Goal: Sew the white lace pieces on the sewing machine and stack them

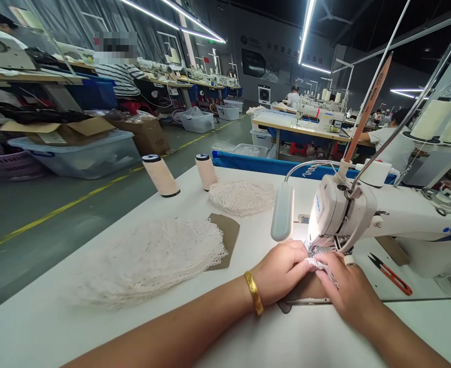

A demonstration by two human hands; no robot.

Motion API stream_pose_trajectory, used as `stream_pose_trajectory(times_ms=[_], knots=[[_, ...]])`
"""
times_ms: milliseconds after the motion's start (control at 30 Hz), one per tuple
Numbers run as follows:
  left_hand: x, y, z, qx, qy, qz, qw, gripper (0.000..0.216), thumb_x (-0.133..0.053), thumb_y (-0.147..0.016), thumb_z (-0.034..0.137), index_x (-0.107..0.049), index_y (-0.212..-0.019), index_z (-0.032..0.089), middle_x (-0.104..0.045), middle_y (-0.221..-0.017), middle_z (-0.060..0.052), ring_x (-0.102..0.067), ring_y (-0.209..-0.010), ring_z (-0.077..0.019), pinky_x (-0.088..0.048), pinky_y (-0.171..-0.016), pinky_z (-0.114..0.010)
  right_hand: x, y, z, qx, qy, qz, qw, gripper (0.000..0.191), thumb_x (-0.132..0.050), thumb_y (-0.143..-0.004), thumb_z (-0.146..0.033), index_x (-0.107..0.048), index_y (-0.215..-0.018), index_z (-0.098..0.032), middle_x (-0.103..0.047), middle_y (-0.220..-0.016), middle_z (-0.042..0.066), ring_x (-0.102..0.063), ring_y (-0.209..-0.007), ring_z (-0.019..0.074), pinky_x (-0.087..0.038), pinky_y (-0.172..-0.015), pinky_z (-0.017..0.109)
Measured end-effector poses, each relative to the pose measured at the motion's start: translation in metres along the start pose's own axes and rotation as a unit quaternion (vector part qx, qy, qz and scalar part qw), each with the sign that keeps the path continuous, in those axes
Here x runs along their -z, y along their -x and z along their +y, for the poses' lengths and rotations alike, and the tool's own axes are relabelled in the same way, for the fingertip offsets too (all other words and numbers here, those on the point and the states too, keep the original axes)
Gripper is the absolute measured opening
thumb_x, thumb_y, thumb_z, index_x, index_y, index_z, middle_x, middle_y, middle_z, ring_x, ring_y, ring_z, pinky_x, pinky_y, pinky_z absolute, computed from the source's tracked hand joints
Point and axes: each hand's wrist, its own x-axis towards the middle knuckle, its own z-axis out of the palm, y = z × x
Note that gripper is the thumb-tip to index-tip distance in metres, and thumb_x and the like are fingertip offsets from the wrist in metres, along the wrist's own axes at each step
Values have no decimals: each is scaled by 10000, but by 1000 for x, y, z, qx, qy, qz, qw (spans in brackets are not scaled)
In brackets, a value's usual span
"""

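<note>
Under the head of a white sewing machine [327, 214], a piece of white lace fabric [319, 263] lies at the needle area. My left hand [281, 271], with a gold bangle at its wrist, pinches the fabric's left side close to the presser foot. From the right, my right hand [348, 286] grips the same fabric between thumb and fingers. The needle itself is hidden. A large stack of white lace pieces [144, 260] rests left of my hands, partly over a brown card [227, 237]. Behind it sits a smaller lace pile [244, 198].
Red-handled thread snips [392, 275] lie right of the needle area. Two peach thread cones [161, 176] stand at the table's far left edge. A grey lamp [282, 212] hangs beside the machine head. Clear plastic bins [83, 153] and other sewing stations with people occupy the room beyond.
</note>
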Motion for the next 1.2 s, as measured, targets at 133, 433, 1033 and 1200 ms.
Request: stream_pose_trajectory(times_ms=[133,433,1033,1200], knots=[[2,-2,-1,0,15,-15,1000,428,-433,-1048,380,-673,-748,189,-640,-748,-11,-603,-813,-183,-489,-828,-308,-1,-6,-1,-24,-23,31,999,236,-423,-1082,-234,-657,-1085,-269,-769,-868,10,-707,-727,213,-509,-631,294],[-4,1,0,2,-15,16,1000,230,-670,-891,302,-637,-692,191,-603,-732,5,-584,-783,-178,-455,-745,-288,0,-6,0,-24,-33,33,999,240,-418,-1047,-215,-654,-1036,-262,-716,-798,-1,-663,-729,206,-465,-628,292],[-9,34,10,-173,-202,59,962,243,-586,-962,63,-741,-859,219,-755,-879,-13,-646,-781,-189,-411,-808,-373,20,9,-5,102,-4,-94,990,265,-497,-924,-9,-635,-996,-223,-679,-960,25,-582,-860,218,-399,-741,356],[-8,27,4,-172,-216,63,959,243,-565,-955,55,-744,-900,209,-765,-908,-26,-669,-793,-199,-410,-820,-393,12,8,0,83,-4,-87,993,254,-487,-913,8,-607,-949,-214,-669,-955,35,-546,-836,221,-385,-696,342]])
